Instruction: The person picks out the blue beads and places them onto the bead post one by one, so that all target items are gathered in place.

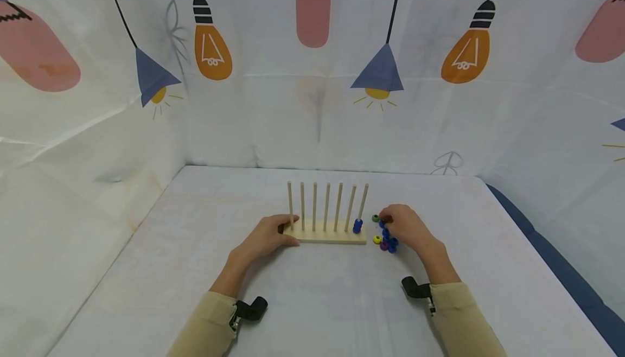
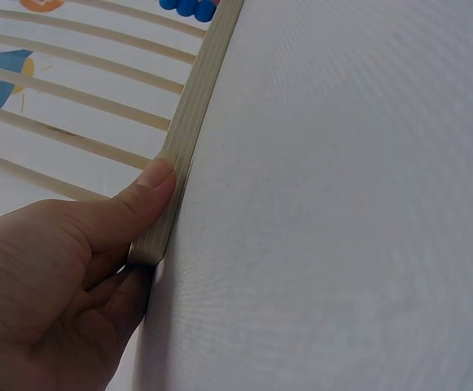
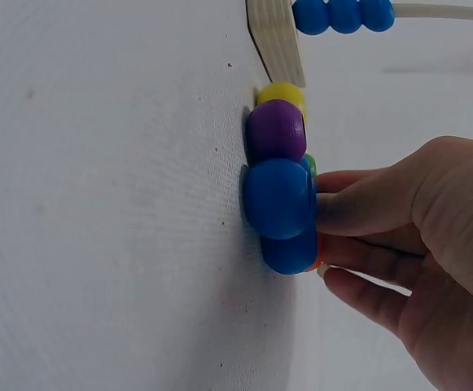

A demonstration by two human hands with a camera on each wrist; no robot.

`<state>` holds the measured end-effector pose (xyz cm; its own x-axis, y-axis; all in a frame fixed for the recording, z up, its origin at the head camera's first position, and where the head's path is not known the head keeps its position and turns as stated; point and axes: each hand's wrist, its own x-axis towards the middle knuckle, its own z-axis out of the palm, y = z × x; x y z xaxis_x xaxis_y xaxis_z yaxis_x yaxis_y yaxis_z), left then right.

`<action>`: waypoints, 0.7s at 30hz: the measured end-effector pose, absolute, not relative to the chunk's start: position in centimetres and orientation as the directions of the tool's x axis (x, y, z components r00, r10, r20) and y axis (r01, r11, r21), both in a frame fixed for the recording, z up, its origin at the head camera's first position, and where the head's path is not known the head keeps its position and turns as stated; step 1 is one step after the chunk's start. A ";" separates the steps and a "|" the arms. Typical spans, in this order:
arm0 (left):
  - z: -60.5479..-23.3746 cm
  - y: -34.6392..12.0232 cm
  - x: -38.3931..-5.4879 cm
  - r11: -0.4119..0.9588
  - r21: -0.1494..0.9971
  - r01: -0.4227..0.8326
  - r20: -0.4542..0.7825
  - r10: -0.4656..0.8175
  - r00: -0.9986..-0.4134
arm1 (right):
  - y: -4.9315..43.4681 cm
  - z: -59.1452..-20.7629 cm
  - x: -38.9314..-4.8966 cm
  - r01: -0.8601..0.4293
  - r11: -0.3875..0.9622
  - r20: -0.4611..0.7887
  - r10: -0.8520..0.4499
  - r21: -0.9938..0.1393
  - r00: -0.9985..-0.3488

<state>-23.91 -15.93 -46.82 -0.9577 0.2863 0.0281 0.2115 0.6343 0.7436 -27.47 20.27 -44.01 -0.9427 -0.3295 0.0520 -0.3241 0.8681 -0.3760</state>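
A pale wooden peg board (image 1: 324, 236) with several upright pegs stands on the table. My left hand (image 1: 267, 235) grips its left end, and in the left wrist view the thumb (image 2: 156, 175) presses along the board's front edge. Three blue beads (image 3: 344, 15) are stacked on the rightmost peg. To the right of the board, my right hand (image 1: 406, 228) reaches down into a small group of loose beads. Its thumb and fingertips close on a blue bead (image 1: 382, 224) at the far side of the group, partly hidden by nearer blue beads (image 3: 278, 198) in the right wrist view.
Around the right fingertips lie a green bead (image 1: 375, 218), a yellow bead (image 1: 377, 239), a purple bead (image 1: 383, 246) and several blue ones. The white-covered table (image 1: 312, 303) meets a printed white cloth wall (image 1: 283, 118) at the back. Dark blue fabric (image 1: 547, 254) borders the right side.
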 end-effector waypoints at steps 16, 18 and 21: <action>-46.9 -15.9 -24.0 0.637 0.741 0.212 0.028 0.285 -0.958 | 19.9 -44.3 -27.6 -0.334 0.882 0.062 -0.333 -0.333 -0.941; -46.9 -15.9 -24.0 0.639 0.740 0.209 0.026 0.283 -0.959 | 19.9 -44.4 -27.6 -0.331 0.881 0.057 -0.332 -0.337 -0.941; -46.8 -15.9 -24.0 0.638 0.742 0.204 0.023 0.280 -0.960 | 19.9 -44.4 -27.6 -0.337 0.877 0.055 -0.339 -0.344 -0.939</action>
<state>-23.99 -15.91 -46.84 -0.9597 0.2802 0.0229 0.2041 0.6384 0.7421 -27.64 19.88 -44.36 -0.9391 -0.3391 0.0553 -0.3368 0.8766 -0.3437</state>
